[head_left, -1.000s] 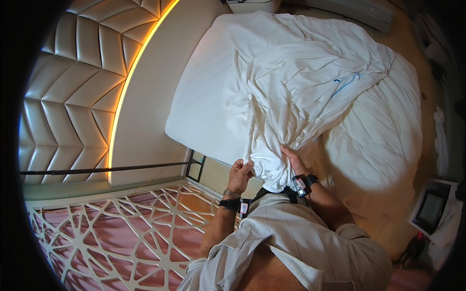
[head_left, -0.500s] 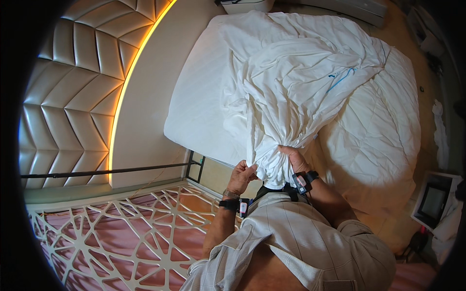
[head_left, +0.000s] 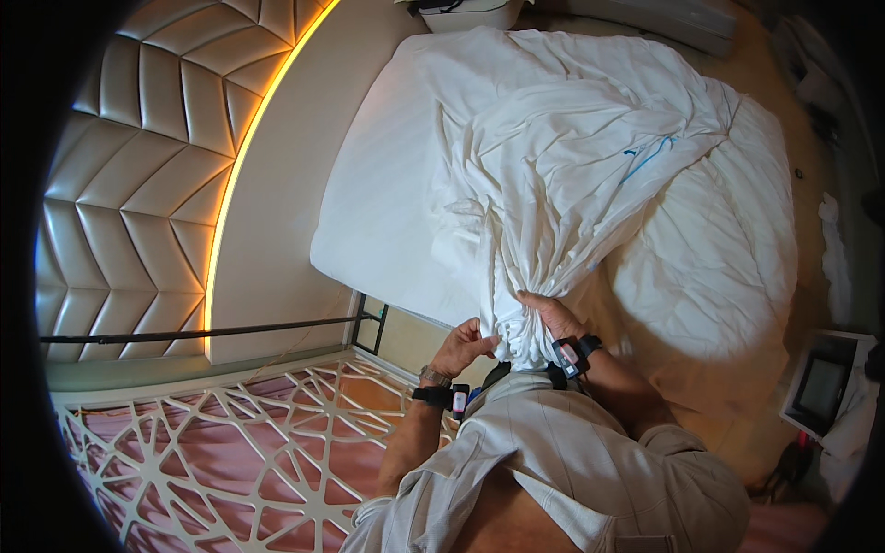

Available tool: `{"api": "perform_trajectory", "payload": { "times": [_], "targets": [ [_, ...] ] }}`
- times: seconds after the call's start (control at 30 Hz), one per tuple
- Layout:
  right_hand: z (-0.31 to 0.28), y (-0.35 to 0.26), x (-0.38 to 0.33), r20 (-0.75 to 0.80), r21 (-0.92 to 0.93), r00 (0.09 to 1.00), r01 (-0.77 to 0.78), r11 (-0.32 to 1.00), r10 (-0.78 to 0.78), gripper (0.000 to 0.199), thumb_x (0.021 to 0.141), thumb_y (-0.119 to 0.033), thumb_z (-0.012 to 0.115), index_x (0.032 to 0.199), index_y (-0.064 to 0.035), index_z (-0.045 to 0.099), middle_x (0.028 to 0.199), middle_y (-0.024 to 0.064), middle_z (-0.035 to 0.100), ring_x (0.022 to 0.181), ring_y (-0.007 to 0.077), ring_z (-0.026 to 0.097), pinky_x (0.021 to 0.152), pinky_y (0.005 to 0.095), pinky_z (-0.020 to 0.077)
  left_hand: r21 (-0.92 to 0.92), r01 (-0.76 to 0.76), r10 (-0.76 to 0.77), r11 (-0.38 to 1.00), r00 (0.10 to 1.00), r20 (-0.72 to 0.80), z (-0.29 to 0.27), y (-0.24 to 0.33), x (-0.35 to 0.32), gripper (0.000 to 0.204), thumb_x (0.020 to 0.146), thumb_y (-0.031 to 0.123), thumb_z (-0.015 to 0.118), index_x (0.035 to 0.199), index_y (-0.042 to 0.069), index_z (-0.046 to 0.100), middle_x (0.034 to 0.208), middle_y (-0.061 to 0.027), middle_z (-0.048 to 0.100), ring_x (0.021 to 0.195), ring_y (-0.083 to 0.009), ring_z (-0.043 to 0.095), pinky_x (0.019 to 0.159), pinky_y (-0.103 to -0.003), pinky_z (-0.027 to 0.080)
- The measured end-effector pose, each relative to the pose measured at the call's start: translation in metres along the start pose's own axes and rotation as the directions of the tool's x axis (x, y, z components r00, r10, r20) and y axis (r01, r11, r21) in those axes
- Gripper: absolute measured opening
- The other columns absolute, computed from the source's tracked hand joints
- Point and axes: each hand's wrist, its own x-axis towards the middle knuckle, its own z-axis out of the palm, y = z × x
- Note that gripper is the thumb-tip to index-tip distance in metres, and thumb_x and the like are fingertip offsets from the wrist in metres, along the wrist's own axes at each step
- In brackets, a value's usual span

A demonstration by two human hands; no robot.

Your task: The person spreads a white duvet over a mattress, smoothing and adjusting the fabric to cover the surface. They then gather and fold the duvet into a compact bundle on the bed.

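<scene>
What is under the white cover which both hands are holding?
At the left, the bed surface extends from beneath the white cover. Whatever lies under its folds or the bunch between left hand and right hand is hidden.

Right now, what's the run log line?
left hand: pinching white sheet | right hand: gripping it | sheet: gathered between hands, rumpled across bed

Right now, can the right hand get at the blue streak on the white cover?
Probably not without letting go and leaning in: the right hand holds the white cover gathered at its near end, and the blue streak lies farther up the bed. Nothing solid stands between.
</scene>
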Motion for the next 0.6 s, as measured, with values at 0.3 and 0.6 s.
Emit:
{"api": "perform_trajectory", "payload": {
  "times": [0.3,0.6],
  "targets": [
    [0.036,0.003,-0.001,0.030,-0.020,0.997,0.076,0.997,-0.075,0.057,0.090,-0.046,0.061,0.125,-0.0008,0.062,0.101,0.0189,0.071,0.081,0.0342,0.069,0.077,0.0469,0.0576,0.009,0.129,-0.127,0.992,0.961,0.246,-0.014,-0.015,0.007,0.014,0.094,0.012,0.080,0.092,0.009,0.067,0.083,0.0041,0.069,0.076,-0.0032,0.061,0.070,-0.022,0.052],
    [-0.002,0.015,0.030,-0.143,0.061,0.984,0.117,0.991,-0.107,0.041,0.091,-0.021,0.066,0.127,-0.0009,0.062,0.108,0.0131,0.073,0.094,0.0281,0.072,0.091,0.0436,0.0586,0.159,0.128,-0.133,0.979,0.991,0.017,-0.060,0.023,0.033,0.049,0.100,0.054,0.063,0.106,0.005,0.067,0.098,-0.0053,0.070,0.081,-0.0140,0.067,0.074,-0.028,0.056]
  ]
}}
